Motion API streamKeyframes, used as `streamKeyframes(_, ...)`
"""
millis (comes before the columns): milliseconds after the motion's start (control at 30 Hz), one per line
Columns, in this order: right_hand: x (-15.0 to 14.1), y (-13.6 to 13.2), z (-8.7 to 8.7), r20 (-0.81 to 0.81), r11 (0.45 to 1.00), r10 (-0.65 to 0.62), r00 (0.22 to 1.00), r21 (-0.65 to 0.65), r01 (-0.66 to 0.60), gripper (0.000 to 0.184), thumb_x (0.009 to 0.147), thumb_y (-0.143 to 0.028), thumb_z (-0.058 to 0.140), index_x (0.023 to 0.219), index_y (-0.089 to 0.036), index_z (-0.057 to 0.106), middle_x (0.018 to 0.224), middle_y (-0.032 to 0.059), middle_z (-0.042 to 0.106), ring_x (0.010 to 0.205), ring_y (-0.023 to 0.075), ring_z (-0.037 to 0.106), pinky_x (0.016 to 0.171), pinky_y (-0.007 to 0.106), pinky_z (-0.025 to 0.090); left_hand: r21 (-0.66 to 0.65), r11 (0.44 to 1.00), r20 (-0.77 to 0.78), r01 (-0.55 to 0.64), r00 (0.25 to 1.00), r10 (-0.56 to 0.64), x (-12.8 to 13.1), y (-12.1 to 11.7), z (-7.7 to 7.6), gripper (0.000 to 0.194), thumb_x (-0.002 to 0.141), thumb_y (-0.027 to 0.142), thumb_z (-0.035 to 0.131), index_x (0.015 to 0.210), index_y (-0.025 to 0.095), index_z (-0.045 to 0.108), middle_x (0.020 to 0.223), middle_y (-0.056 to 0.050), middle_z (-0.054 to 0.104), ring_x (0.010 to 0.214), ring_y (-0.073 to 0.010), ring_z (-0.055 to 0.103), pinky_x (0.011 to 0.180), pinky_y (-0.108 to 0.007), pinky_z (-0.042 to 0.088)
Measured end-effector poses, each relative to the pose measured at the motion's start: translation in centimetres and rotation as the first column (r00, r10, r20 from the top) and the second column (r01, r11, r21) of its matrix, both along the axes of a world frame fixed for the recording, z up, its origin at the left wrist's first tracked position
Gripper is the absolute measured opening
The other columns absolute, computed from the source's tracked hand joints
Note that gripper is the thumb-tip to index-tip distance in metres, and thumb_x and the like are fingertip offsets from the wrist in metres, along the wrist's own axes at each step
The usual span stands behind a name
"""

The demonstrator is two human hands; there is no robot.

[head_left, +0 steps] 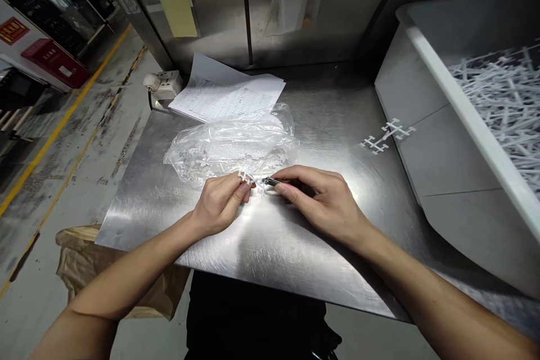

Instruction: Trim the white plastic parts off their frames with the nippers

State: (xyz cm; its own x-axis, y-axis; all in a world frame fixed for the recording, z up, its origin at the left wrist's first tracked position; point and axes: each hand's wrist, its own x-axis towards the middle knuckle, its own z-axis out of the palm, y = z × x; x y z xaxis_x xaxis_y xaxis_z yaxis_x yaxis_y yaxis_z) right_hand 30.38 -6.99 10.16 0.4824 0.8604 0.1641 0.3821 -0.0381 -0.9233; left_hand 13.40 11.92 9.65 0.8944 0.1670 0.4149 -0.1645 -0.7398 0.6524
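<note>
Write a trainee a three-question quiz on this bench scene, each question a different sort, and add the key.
1. True or false: the left hand pinches a white branched piece.
2. Which hand holds the small dark tool?
3. Fill in: on the metal table, between the printed papers and the left hand, lies a clear ____.

Key:
1. True.
2. The right hand.
3. Plastic bag.
</note>
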Motion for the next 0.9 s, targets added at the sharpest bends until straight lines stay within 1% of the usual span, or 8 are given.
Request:
streamKeyframes(133, 0.08, 0.11, -0.47, -0.083, 0.998, -0.008, 0.996, -0.069, 0.002, 0.019, 0.106, -0.039, 0.072, 0.106, -0.024, 0.083, 0.096, 0.0040, 0.084, 0.085, 0.0235, 0.076, 0.075, 0.037, 0.055, 0.018, 0.999, -0.064, -0.050, 0.997, 0.051, 0.03, -0.32, -0.29, 0.031, 0.115, 0.021, 0.049, 0.086, 0.020, 0.060, 0.072, 0.002, 0.065, 0.061, -0.0102, 0.061, 0.063, -0.024, 0.046)
streamKeyframes(200, 0.10, 0.16, -0.54, -0.094, 0.994, -0.018, 0.995, -0.108, 0.008, 0.020, 0.105, -0.040, 0.072, 0.102, -0.023, 0.083, 0.086, 0.0027, 0.081, 0.077, 0.0215, 0.072, 0.069, 0.035, 0.051, 0.015, 0.997, -0.104, -0.071, 0.992, 0.072, 0.02, -0.42, -0.35, 0.031, 0.115, 0.023, 0.049, 0.087, 0.020, 0.060, 0.072, 0.003, 0.065, 0.060, -0.0101, 0.062, 0.063, -0.024, 0.046)
streamKeyframes(267, 0.08, 0.17, -0.45, -0.100, 0.993, -0.024, 0.995, -0.118, 0.012, 0.021, 0.104, -0.041, 0.073, 0.101, -0.023, 0.083, 0.082, 0.0019, 0.078, 0.074, 0.0200, 0.068, 0.066, 0.034, 0.048, 0.009, 0.996, -0.129, -0.086, 0.988, 0.087, -0.01, -0.47, -0.33, 0.030, 0.115, 0.024, 0.049, 0.087, 0.020, 0.060, 0.071, 0.003, 0.065, 0.060, -0.0099, 0.062, 0.063, -0.023, 0.046)
streamKeyframes(367, -0.05, 0.07, -0.15, -0.144, 0.996, -0.010, 0.990, -0.088, -0.003, 0.022, 0.104, -0.042, 0.073, 0.105, -0.022, 0.082, 0.086, 0.0027, 0.079, 0.076, 0.0201, 0.069, 0.067, 0.034, 0.050, 0.020, 0.995, -0.146, -0.101, 0.984, 0.103, -0.04, -0.45, -0.26, 0.032, 0.115, 0.025, 0.049, 0.086, 0.020, 0.058, 0.070, 0.003, 0.063, 0.060, -0.0100, 0.061, 0.063, -0.023, 0.046)
streamKeyframes(467, -0.18, -0.12, 0.08, -0.191, 0.998, 0.017, 0.981, -0.062, -0.030, 0.023, 0.104, -0.043, 0.074, 0.111, -0.023, 0.083, 0.093, 0.0044, 0.081, 0.078, 0.0211, 0.071, 0.068, 0.035, 0.054, 0.033, 0.995, -0.126, -0.094, 0.987, 0.097, -0.05, -0.38, -0.32, 0.031, 0.115, 0.024, 0.048, 0.086, 0.020, 0.058, 0.071, 0.003, 0.063, 0.060, -0.0101, 0.061, 0.064, -0.024, 0.047)
streamKeyframes(567, -0.26, -0.28, 0.14, -0.196, 0.998, 0.042, 0.980, -0.042, -0.051, 0.022, 0.104, -0.042, 0.076, 0.114, -0.024, 0.084, 0.097, 0.0044, 0.082, 0.081, 0.0215, 0.073, 0.069, 0.035, 0.055, 0.048, 0.995, -0.088, -0.090, 0.992, 0.094, -0.05, -0.33, -0.46, 0.031, 0.115, 0.022, 0.048, 0.086, 0.020, 0.058, 0.072, 0.003, 0.064, 0.059, -0.0100, 0.061, 0.063, -0.023, 0.046)
streamKeyframes(700, -0.33, -0.33, 0.20, -0.193, 0.998, 0.036, 0.981, -0.050, -0.047, 0.019, 0.103, -0.038, 0.077, 0.113, -0.025, 0.084, 0.098, 0.0041, 0.083, 0.085, 0.0223, 0.075, 0.071, 0.035, 0.056, 0.064, 0.993, -0.067, -0.101, 0.992, 0.105, -0.05, -0.33, -0.58, 0.030, 0.115, 0.021, 0.048, 0.086, 0.020, 0.057, 0.072, 0.002, 0.064, 0.061, -0.0103, 0.062, 0.064, -0.024, 0.047)
streamKeyframes(900, -0.43, -0.34, 0.23, -0.141, 0.997, 0.046, 0.989, -0.056, -0.054, 0.018, 0.104, -0.039, 0.077, 0.113, -0.026, 0.084, 0.094, 0.0019, 0.082, 0.074, 0.0193, 0.072, 0.068, 0.035, 0.054, 0.106, 0.989, -0.027, -0.104, 0.994, 0.107, -0.04, -0.35, -0.68, 0.030, 0.114, 0.018, 0.050, 0.085, 0.020, 0.057, 0.070, 0.002, 0.063, 0.059, -0.0104, 0.060, 0.062, -0.023, 0.046)
